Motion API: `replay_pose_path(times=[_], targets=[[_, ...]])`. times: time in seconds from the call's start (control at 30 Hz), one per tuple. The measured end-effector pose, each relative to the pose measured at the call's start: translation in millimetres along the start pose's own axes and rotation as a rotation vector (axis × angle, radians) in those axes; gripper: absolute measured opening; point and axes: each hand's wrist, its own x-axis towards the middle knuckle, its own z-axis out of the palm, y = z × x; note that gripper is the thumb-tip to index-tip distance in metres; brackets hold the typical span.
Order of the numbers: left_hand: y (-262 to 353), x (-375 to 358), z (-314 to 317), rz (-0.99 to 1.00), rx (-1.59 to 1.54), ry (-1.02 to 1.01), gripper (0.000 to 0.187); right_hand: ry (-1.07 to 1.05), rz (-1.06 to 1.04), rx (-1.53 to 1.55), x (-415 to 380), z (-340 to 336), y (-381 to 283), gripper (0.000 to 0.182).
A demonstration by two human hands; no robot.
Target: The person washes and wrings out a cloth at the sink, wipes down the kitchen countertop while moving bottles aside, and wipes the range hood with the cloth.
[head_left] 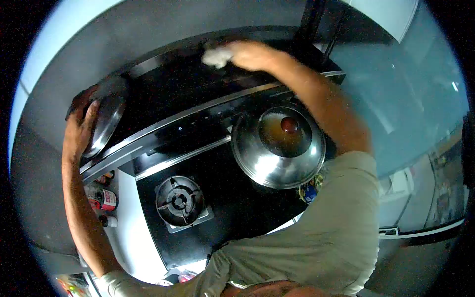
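Observation:
High on the left, my left hand (79, 128) grips the edge of a round, shiny metal pan or lid (110, 116), which is tilted on its side at the end of the range hood's black top (163, 101). Its thumb lies along the metal; the other fingers are partly hidden behind it. My right hand (250, 55), slightly blurred, is closed on a crumpled white cloth (216, 57) at the back of the hood top, close to the grey wall.
Below the hood is a black cooktop with a gas burner (180, 200). A wok with a domed steel lid (277, 171) and brown knob stands on the right side. Bottles and jars (108, 199) stand on the white counter at left. A glass panel (401, 99) is at right.

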Motion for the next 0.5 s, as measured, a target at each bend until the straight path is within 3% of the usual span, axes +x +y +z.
replay_pose_path(times=[0.1,0.13,0.2,0.27,0.37,0.5], targets=[[4.2,-7.3,-6.4,0.013,0.069,0.039,0.043,0.0,-0.11,-0.364,-62.7,-10.2,111.5,0.042],[-11.6,-1.0,-0.9,0.056,-0.048,0.011,0.044,-0.002,-0.166,-0.481,-83.2,-11.8,154.0,0.046],[-2.3,6.4,2.0,0.035,-0.01,-0.002,0.045,0.001,-0.221,-0.541,-101.0,-19.5,182.4,0.048],[-5.1,13.8,6.9,0.021,-0.005,-0.02,0.047,-0.287,0.674,-0.254,-120.7,-53.5,180.2,0.055],[-9.9,16.1,15.1,0.061,-0.02,0.003,0.048,-0.279,0.801,-0.278,-129.1,-98.7,96.6,0.055],[-8.1,6.5,7.4,0.016,-0.066,-0.022,0.046,-0.096,0.665,0.047,-104.5,-48.1,123.2,0.054]])
